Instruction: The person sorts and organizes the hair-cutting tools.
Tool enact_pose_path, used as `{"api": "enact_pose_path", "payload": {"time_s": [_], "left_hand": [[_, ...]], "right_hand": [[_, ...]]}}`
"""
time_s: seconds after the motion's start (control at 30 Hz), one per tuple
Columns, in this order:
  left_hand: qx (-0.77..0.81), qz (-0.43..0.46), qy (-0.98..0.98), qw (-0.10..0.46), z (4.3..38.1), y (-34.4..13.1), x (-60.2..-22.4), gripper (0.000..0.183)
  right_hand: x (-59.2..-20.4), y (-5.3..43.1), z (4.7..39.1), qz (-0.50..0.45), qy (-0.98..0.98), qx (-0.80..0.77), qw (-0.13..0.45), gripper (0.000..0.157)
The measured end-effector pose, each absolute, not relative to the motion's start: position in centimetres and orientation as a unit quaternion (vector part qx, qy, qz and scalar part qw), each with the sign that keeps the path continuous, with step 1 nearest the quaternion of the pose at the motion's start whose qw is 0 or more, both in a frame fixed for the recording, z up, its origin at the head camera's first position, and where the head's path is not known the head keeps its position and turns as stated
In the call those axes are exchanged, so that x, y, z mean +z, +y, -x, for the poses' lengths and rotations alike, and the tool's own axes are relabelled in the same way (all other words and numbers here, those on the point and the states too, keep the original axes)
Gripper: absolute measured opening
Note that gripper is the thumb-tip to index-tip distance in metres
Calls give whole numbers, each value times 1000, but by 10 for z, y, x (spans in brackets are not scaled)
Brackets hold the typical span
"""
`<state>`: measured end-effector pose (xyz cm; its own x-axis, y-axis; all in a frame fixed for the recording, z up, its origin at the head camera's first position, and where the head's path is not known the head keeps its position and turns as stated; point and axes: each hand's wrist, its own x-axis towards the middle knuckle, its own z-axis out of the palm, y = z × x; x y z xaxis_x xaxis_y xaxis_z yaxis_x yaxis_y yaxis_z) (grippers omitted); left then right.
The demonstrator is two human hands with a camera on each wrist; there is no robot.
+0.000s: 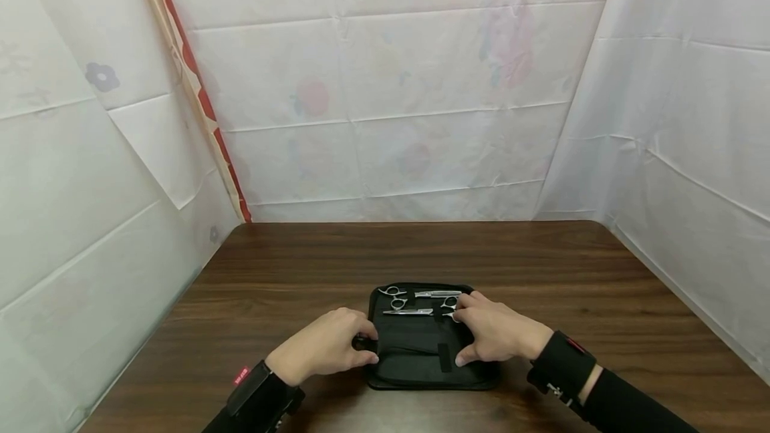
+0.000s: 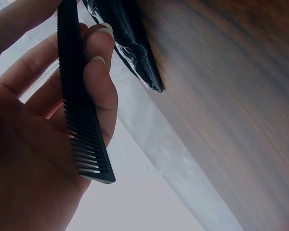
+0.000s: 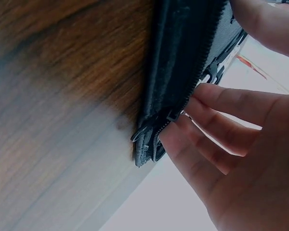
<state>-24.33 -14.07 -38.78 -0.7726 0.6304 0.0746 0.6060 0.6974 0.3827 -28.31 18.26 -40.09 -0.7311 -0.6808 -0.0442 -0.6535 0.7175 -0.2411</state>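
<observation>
A black zippered case [image 1: 433,379] lies open on the table, with two pairs of silver scissors strapped in its far half. The far scissors [image 1: 398,303] have their handles to the left; the nearer scissors [image 1: 409,312] point their blades left. At the case's left edge, my left hand [image 1: 331,346] holds a black comb [image 2: 79,96], its teeth facing the palm in the left wrist view. My right hand [image 1: 496,329] touches the case's right side, fingertips by the scissor handles and thumb lower down. Its fingers reach the zipper [image 3: 209,43] in the right wrist view.
A black strap [image 1: 444,357] crosses the near half of the case. The brown wooden table [image 1: 289,266] spreads around it. White patterned sheets [image 1: 385,105] hang behind and on both sides. Each wrist wears a black band [image 1: 562,359].
</observation>
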Motion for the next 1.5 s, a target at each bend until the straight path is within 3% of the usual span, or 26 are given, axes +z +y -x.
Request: {"api": "enact_pose_path", "payload": {"time_s": [0.43, 1.5], "left_hand": [[175, -334, 926, 22, 243, -138, -389, 18], [120, -350, 929, 20, 243, -119, -393, 25]], "right_hand": [[-401, 180, 282, 362, 925, -104, 59, 65], [-401, 181, 281, 368, 923, -98, 54, 64]]}}
